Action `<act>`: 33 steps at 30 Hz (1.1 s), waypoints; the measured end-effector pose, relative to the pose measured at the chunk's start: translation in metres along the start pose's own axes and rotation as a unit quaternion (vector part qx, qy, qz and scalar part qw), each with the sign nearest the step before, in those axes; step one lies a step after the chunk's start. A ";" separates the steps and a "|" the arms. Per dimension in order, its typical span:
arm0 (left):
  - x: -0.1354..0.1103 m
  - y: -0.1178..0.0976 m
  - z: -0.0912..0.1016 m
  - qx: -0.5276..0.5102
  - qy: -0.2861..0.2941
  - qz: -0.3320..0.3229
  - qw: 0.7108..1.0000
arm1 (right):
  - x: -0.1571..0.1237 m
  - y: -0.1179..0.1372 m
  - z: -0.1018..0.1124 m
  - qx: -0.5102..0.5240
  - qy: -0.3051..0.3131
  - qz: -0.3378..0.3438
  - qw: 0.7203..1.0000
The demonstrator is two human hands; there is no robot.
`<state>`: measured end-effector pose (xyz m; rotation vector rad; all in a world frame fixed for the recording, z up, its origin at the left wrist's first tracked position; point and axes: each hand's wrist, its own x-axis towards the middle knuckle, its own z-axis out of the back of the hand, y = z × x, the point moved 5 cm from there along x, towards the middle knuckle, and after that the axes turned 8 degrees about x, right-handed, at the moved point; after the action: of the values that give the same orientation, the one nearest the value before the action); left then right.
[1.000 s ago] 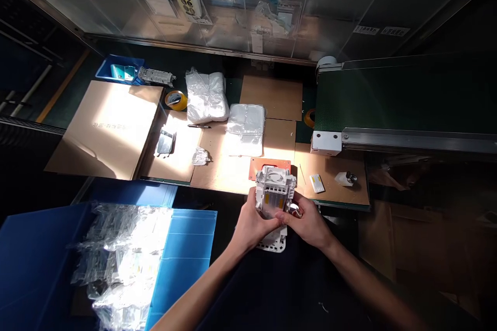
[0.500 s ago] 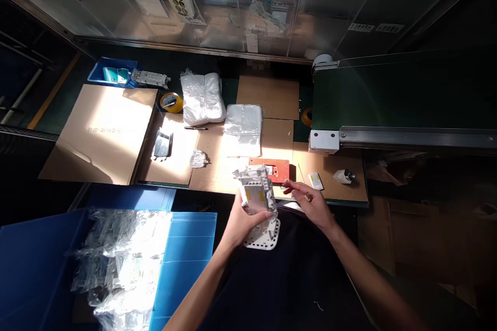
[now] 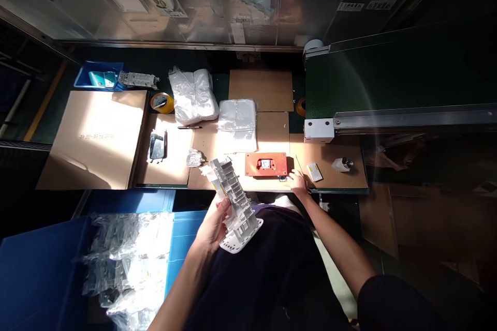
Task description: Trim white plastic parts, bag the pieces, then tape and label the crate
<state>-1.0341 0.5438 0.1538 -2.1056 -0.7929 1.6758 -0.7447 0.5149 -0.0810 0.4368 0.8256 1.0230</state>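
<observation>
Over cardboard sheets, left fingers grip a white housing; right fingers rest loose.

Cardboard lettering too small to read

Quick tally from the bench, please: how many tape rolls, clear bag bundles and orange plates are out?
Tape rolls: 2 (one by the bags, one beside the conveyor)
Clear bag bundles: 2 ()
Orange plate: 1
Total: 5
</observation>
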 end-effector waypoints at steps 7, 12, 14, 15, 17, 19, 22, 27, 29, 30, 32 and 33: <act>0.003 0.009 0.011 -0.015 -0.012 0.030 0.999 | -0.026 -0.019 -0.024 -0.089 0.098 -0.035 0.991; 0.005 0.008 0.013 -0.007 -0.001 0.023 1.000 | -0.021 -0.025 -0.031 -0.146 0.100 -0.002 0.984; 0.005 0.007 0.012 -0.010 0.004 0.018 1.000 | -0.025 -0.027 -0.036 -0.165 0.108 0.015 0.980; 0.004 0.006 0.012 -0.011 0.005 0.017 1.000 | -0.028 -0.028 -0.038 -0.172 0.111 0.022 0.978; 0.003 0.005 0.012 -0.015 0.006 0.017 1.000 | -0.035 -0.030 -0.042 -0.185 0.113 0.030 0.976; 0.003 0.005 0.012 -0.022 0.004 0.019 1.000 | -0.039 -0.032 -0.043 -0.193 0.111 0.033 0.974; 0.002 0.005 0.012 -0.028 -0.007 0.021 0.999 | -0.035 -0.032 -0.040 -0.192 0.099 0.037 0.976; 0.003 0.004 0.008 -0.037 0.000 0.021 0.999 | -0.013 -0.030 -0.029 -0.165 0.081 0.057 0.981; 0.002 0.002 0.005 -0.044 0.006 0.018 0.999 | -0.005 -0.031 -0.027 -0.150 0.082 0.064 0.983; 0.002 0.002 0.004 -0.048 0.008 0.017 0.999 | -0.002 -0.031 -0.026 -0.141 0.083 0.068 0.984; 0.001 0.002 0.002 -0.049 0.010 0.014 0.999 | 0.003 -0.030 -0.027 -0.123 0.081 0.075 0.986; 0.001 0.002 0.002 -0.047 0.010 0.014 0.999 | 0.004 -0.030 -0.028 -0.114 0.078 0.078 0.987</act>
<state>-1.0351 0.5426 0.1514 -2.2025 -0.8566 1.6590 -0.7480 0.5031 -0.1197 0.2313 0.8110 1.2944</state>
